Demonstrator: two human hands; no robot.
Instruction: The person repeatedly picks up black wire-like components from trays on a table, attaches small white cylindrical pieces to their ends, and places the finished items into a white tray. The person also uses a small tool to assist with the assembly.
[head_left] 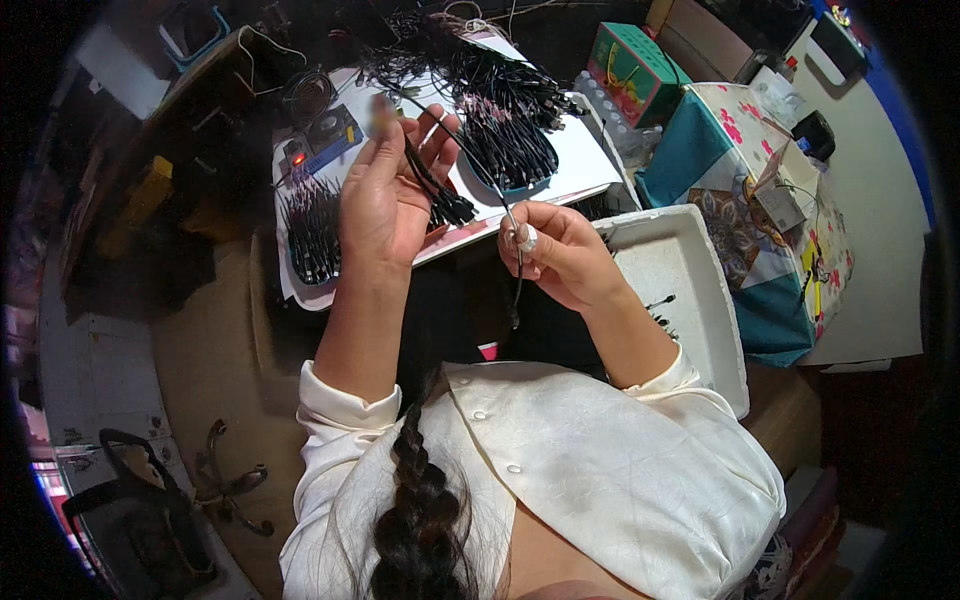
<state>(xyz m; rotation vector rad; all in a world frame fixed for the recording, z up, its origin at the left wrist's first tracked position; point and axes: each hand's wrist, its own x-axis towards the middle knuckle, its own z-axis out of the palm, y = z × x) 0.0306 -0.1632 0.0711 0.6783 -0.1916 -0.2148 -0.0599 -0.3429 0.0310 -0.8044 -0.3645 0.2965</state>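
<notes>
My left hand [385,195] is raised over the white work surface with its fingers curled around a bundle of short black cables [450,205], whose ends hang down beside the palm. My right hand [560,250], with a white wrap on a finger, pinches a single thin black cable [483,163]. This cable runs from above my left hand down to the right fingertips, and its tail hangs below them. Just beyond my hands, a blue tray [535,186] is heaped with black cables. Another pile of black cables [313,235] lies in a tray at the left.
A small box with a lit red lamp [298,158] stands at the work surface's left. More cables [500,75] lie at the back. To the right are a white foam box [725,300] with a few cables inside, a green carton [635,75] and a cloth-covered stand [690,150].
</notes>
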